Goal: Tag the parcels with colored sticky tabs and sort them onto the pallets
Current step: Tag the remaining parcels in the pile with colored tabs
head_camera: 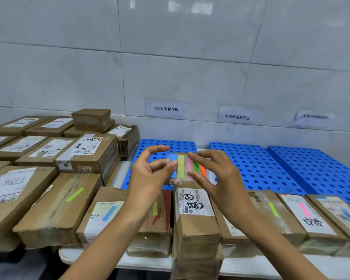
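I hold a clear card of colored sticky tabs (181, 166) in front of me, with blue, yellow-green, pink, green and orange strips. My left hand (150, 170) pinches its left edge with the thumb on the blue strip. My right hand (214, 170) has its fingertips on the pink strip, thumb below. Under the hands stands a brown parcel (194, 215) with a label and black marker writing, showing no tab. Parcels beside it carry tabs: blue (109, 213), yellow-green (74, 194), pink (303, 209). Three blue perforated pallets (257, 166) lie behind.
Stacked brown parcels (49, 146) fill the left side of the white table (141, 261). Paper signs (165, 108) with printed text hang on the tiled wall above each pallet. More parcels line the front right (339, 215).
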The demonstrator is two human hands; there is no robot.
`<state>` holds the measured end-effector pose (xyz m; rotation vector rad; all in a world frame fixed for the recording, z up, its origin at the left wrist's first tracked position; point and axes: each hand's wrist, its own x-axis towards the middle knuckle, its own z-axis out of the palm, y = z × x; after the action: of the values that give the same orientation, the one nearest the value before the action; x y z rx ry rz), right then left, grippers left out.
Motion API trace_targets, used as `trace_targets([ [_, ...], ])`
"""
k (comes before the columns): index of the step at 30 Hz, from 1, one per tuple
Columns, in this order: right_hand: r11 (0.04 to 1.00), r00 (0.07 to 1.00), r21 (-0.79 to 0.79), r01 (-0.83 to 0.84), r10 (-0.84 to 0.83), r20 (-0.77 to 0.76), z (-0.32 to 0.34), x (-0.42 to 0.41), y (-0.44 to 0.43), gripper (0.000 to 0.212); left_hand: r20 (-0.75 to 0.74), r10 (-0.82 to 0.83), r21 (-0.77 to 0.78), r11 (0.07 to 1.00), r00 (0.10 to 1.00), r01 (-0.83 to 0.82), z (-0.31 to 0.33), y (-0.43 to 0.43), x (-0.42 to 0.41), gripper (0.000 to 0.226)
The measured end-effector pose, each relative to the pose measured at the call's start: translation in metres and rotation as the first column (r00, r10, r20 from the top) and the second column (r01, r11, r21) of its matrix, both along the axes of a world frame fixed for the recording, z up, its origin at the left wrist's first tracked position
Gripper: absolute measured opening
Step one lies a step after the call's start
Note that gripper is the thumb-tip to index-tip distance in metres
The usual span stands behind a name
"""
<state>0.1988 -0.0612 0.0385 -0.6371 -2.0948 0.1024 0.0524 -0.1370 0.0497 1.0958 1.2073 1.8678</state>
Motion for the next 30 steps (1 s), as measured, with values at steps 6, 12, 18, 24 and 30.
trace_targets([
  [6, 0.999, 0.995, -0.005, -0.038, 0.037, -0.092, 0.003, -0.002, -0.007, 0.042, 0.089, 0.019, 0.04, 0.999, 0.996, -0.023, -0.002, -0.01, 0.006, 0.024],
  [12, 1.0, 0.994, -0.001, -0.021, 0.02, -0.106, -0.001, -0.006, 0.0, 0.031, 0.068, 0.018, -0.019, 1.0, 0.998, -0.017, -0.005, -0.001, -0.002, 0.024],
  [18, 0.962, 0.994, -0.254, -0.101, 0.085, -0.073, 0.011, -0.01, 0.027, 0.011, 0.033, 0.005, -0.082, 0.997, 0.999, -0.003, -0.007, 0.028, -0.01, 0.023],
  [24, 0.852, 0.979, -0.486, -0.193, 0.204, -0.031, 0.006, -0.013, 0.052, 0.014, -0.036, 0.003, -0.113, 0.994, 0.999, -0.007, -0.022, 0.046, -0.014, 0.026],
  [30, 0.939, 0.988, -0.327, -0.107, 0.137, 0.072, -0.009, -0.014, 0.057, 0.028, -0.01, 0.036, -0.116, 0.993, 0.999, -0.037, -0.027, 0.049, -0.02, 0.026],
])
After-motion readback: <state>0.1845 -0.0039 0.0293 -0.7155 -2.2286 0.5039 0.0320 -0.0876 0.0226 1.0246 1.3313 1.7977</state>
